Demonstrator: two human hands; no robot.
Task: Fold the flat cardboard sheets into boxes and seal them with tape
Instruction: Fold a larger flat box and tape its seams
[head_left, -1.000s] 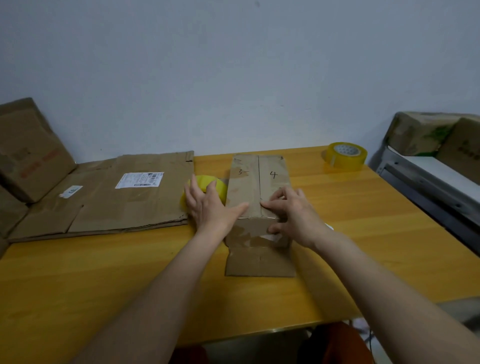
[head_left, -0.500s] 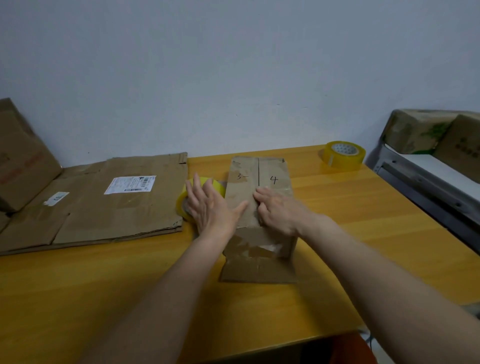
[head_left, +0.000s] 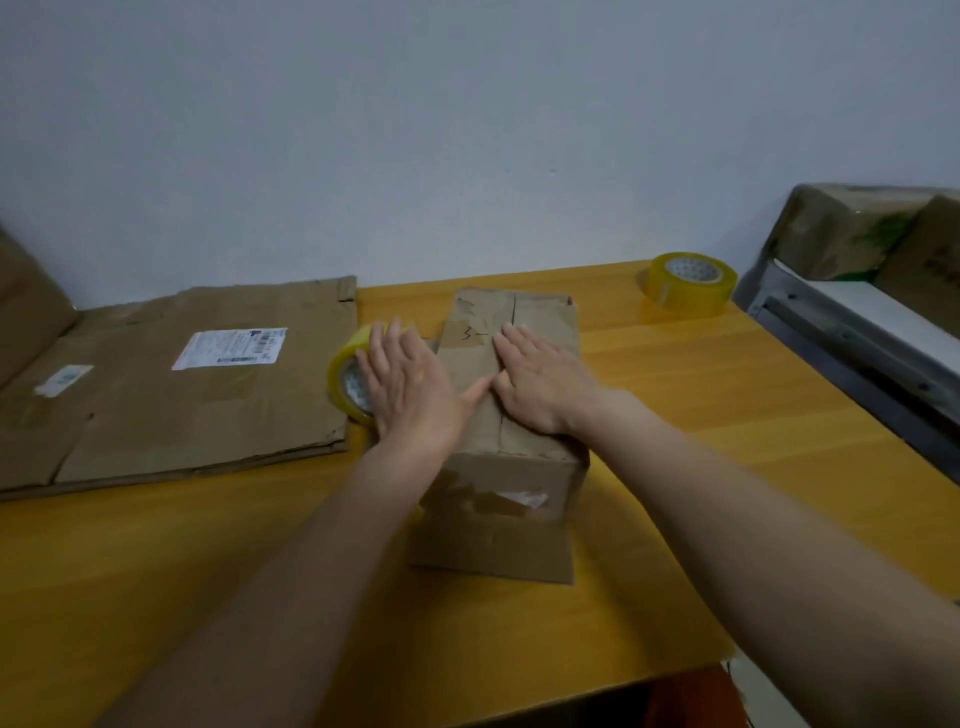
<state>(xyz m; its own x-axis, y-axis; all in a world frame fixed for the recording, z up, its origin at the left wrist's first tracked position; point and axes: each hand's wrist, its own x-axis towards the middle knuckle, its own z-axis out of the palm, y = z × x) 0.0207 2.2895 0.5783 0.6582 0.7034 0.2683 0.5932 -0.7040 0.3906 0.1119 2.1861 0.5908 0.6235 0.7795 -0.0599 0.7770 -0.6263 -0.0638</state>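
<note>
I see the wooden table (head_left: 156, 597) nearest, with the cardboard box (head_left: 511, 467) standing at its centre and one flap lying flat on the table on the near side. Compared with the frame half a second earlier, my right hand (head_left: 545, 384) has slid farther along the box top, from the near half up beside the handwritten "3"; the "4" is now covered. My left hand (head_left: 410, 389) has shifted only slightly. Both forearms reach forward from the near edge. The right hand lies palm down on the centre seam, fingers straight and close together. The left hand presses the box's left top edge, fingers straight and slightly spread, thumb extended across the top toward the right hand. Just beyond the left hand stands a yellow tape roll (head_left: 345, 382), touching the box side or not, I cannot tell. Flat cardboard sheets (head_left: 182, 395) lie to the left. A second tape roll (head_left: 688, 283) rests at the far right.
</note>
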